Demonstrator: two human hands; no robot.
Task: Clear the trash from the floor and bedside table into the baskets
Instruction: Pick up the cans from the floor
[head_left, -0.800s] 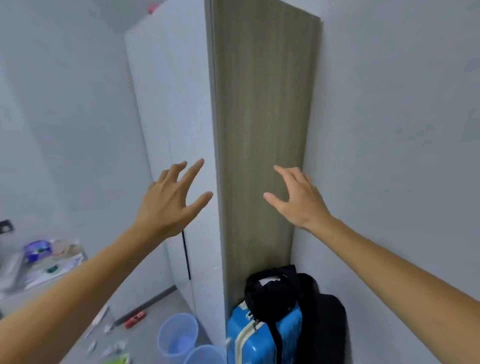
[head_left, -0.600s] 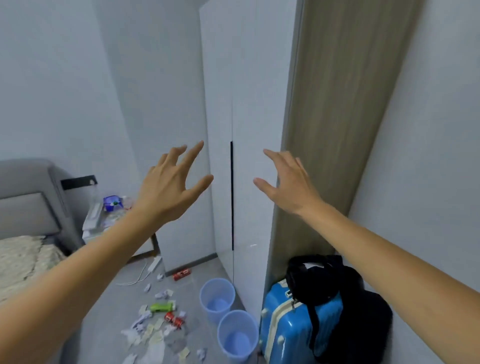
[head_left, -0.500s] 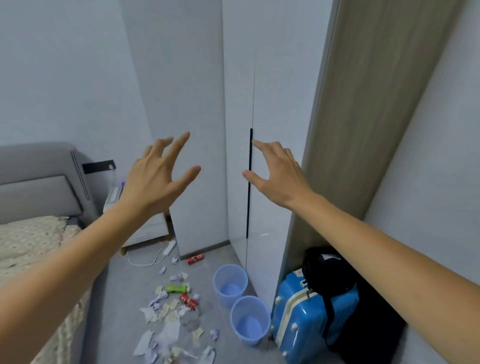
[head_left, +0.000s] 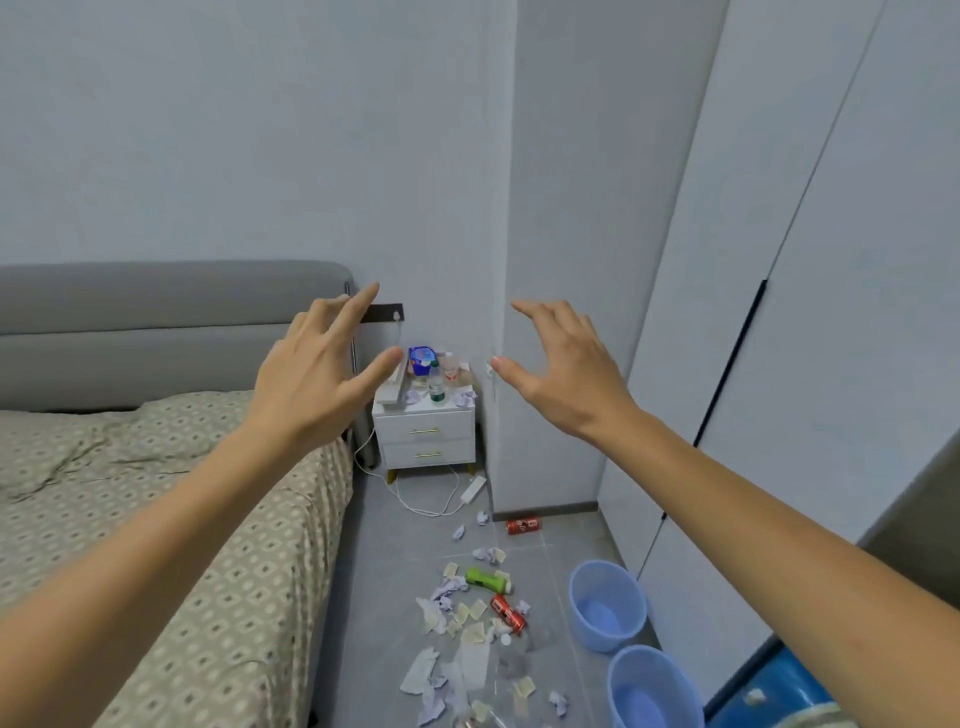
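Two bare, sleeveless forearms, no jewellery

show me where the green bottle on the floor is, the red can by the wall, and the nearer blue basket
green bottle (head_left: 485, 580), head view, middle of its body, lying on the floor.
red can (head_left: 523, 526), head view, middle of its side, by the baseboard.
nearer blue basket (head_left: 621, 675), head view, left part of its rim.

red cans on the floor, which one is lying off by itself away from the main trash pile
The red can by the grey baseboard, near the wardrobe corner. The other red can lies in the paper litter, just below the green bottle.
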